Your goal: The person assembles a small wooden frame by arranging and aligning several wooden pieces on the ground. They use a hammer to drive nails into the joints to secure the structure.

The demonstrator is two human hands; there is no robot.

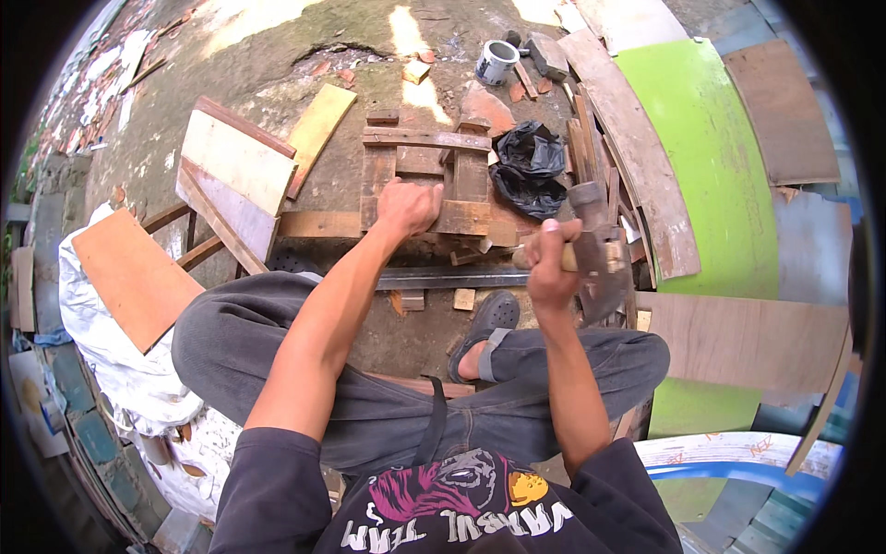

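Observation:
My right hand (556, 268) is wrapped round the wooden handle of a hammer (591, 205), raised to the right of the woodwork; its dark metal head is smeared by motion. My left hand (411, 207) is closed in a fist against a rough wooden assembly (471, 175) ahead of me. What its fingers hold, if anything, is hidden. The assembly has two short boards joined by a narrow crosspiece (426, 139) at the far end. A longer plank (320, 223) runs across its near side.
A black plastic bag (531, 152) lies just right of the assembly, with a paint tin (497, 63) beyond. Boards lean at the left, near an orange panel (138, 277). A long green sheet (701, 166) lies right. A metal bar (452, 278) crosses before my legs.

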